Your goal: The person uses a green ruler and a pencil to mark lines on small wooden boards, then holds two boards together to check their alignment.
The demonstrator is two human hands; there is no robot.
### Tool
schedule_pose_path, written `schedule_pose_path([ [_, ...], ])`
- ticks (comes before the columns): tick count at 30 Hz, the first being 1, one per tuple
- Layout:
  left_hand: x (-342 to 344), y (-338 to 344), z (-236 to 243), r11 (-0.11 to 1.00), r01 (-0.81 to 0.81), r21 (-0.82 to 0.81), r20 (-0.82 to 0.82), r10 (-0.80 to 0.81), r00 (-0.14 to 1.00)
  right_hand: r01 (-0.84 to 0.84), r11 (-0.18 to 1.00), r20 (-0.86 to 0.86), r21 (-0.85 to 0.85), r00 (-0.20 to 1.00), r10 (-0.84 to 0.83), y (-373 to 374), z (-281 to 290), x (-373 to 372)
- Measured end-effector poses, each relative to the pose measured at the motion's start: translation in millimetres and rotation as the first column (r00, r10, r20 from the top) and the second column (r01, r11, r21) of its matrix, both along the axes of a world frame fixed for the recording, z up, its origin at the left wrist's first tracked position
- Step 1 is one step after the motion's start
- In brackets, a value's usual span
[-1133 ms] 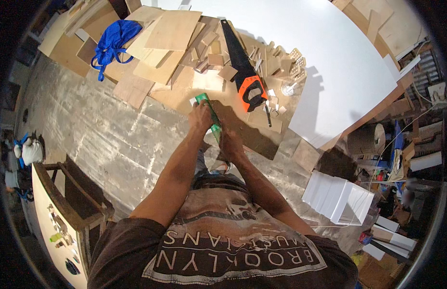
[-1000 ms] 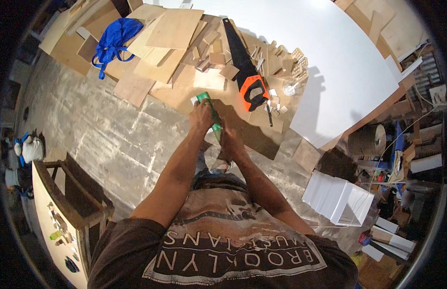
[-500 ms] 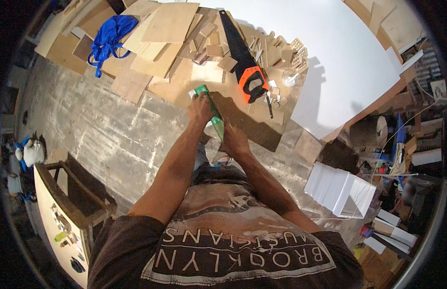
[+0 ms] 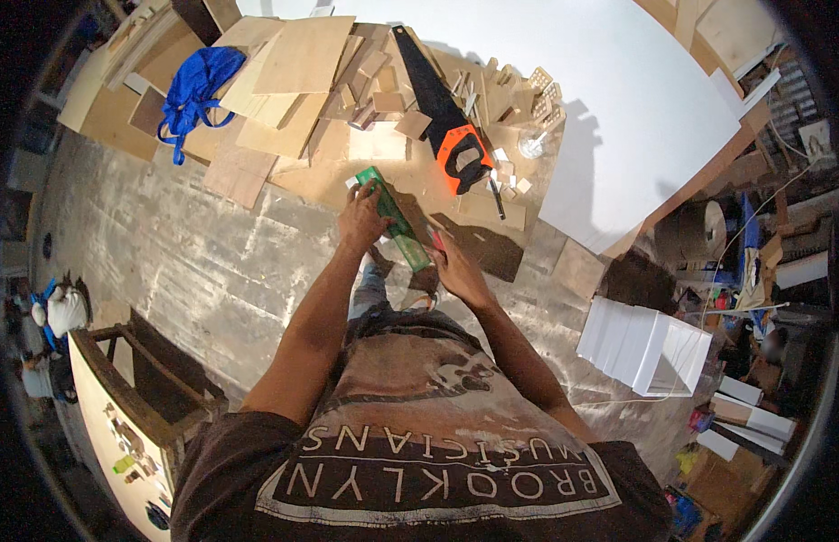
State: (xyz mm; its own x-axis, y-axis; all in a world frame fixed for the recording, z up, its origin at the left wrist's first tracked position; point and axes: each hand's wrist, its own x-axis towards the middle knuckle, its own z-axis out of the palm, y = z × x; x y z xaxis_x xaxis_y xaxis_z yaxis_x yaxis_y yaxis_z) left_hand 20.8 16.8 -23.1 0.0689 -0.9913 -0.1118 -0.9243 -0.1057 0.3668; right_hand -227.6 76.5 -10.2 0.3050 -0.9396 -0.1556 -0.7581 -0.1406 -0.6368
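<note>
A long, narrow green bar point(image 4: 404, 239) slants across the near edge of the board-covered work surface. My left hand point(image 4: 360, 217) grips its upper part, with the fingers curled over it and the thumb along one side. Just to the right of the bar's lower end, my right hand point(image 4: 457, 271) is closed around a slim red tool point(image 4: 437, 239). Most of that tool is hidden by my fingers, so its kind does not show. Beyond my hands lies a handsaw point(image 4: 437, 108) with a black blade and an orange and black handle. A dark marker point(image 4: 497, 197) rests beside the handle.
Thin wood sheets point(image 4: 297, 63) are stacked at the far left, beside a blue cloth bag point(image 4: 202, 77). Small wood offcuts point(image 4: 383, 90) surround the saw. A large white panel point(image 4: 636, 117) spreads to the right. A white box point(image 4: 641, 348) stands on the floor, lower right.
The green bar has tilted and its lower end now shows. My right hand has drawn away from it to the right, bringing the red tool into sight.
</note>
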Motion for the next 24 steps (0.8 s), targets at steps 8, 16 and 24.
schedule_pose_path([
  [8, 1, -1, 1, 0.999, 0.025, 0.038, -0.028, -0.024, 0.999, -0.077, 0.997, 0.079, 0.009, 0.994, 0.076, -36, -22, 32],
  [16, 1, 2, 2, 0.999, 0.019, 0.041, -0.058, -0.017, 0.998, 0.040, 0.983, 0.126, -0.180, 0.992, -0.017, -34, -1, 44],
  [24, -1, 2, 8, 0.999, 0.005, 0.041, -0.036, -0.004, 0.999, -0.154, 0.965, 0.073, -0.211, 0.982, 0.173, -17, 3, 20],
])
